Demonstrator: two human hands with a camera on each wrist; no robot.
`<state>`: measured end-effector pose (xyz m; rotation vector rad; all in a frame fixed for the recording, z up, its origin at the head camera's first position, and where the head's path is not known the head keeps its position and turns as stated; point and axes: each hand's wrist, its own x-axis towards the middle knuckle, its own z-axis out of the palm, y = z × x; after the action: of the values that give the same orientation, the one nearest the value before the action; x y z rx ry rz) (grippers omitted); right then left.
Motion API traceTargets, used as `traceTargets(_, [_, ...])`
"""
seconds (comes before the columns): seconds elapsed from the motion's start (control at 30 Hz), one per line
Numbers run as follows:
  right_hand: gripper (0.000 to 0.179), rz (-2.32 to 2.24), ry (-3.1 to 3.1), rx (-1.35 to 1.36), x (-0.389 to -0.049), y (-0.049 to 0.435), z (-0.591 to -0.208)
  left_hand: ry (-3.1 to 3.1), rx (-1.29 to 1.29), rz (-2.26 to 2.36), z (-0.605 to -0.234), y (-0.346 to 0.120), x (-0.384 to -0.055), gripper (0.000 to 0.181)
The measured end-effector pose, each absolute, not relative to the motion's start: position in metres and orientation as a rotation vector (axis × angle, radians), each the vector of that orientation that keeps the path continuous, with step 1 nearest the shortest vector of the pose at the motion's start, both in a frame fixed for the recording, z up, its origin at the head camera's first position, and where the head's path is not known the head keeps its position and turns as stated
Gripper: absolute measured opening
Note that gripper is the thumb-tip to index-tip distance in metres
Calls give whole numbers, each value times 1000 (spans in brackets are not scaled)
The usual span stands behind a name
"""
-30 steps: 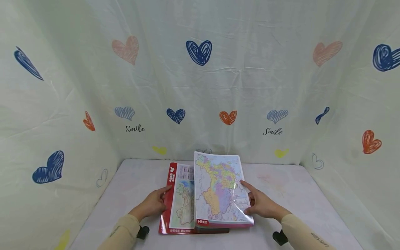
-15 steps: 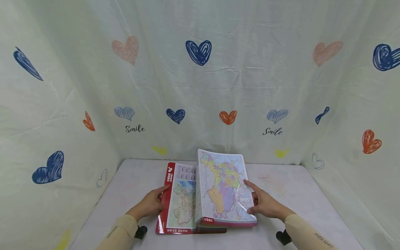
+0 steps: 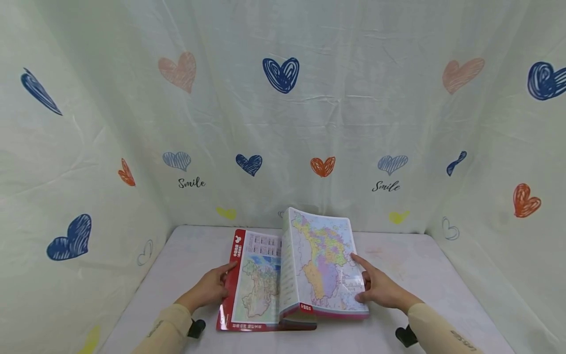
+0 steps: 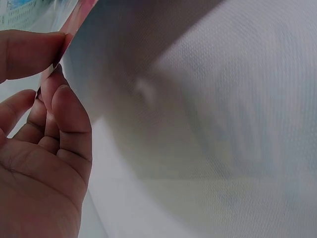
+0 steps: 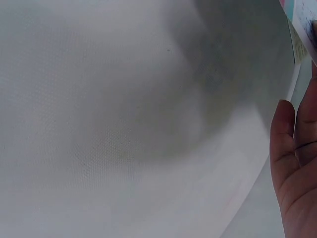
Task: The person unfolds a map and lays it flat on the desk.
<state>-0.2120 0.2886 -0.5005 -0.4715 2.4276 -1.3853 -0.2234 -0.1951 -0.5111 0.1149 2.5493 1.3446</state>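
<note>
A glossy folded map lies partly opened on the table. In the head view, its left panel has a red border and a relief map. The right flap shows a coloured political map and curves up off the left panel along the middle. My left hand pinches the red left edge, and the left wrist view has the thumb above and fingers beneath that edge. My right hand pinches the flap's right edge between thumb and fingers; in the right wrist view just a corner of the map shows.
The white table stretches around the map. A pale curtain printed with hearts encloses the back and both sides, and the flap's top nearly meets it in view. Black wrist devices sit at both wrists.
My right hand has drawn the flap to the right, its far edge lifting, and uncovered more of the left panel and a curved strip between. The left hand has slid slightly left with its edge.
</note>
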Motion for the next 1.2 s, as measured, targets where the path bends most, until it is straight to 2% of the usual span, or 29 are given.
traceTargets(1.2, [113,-1336,2501,-353,-212,323,-505,2611,32,1273,-512,-218,-222,81])
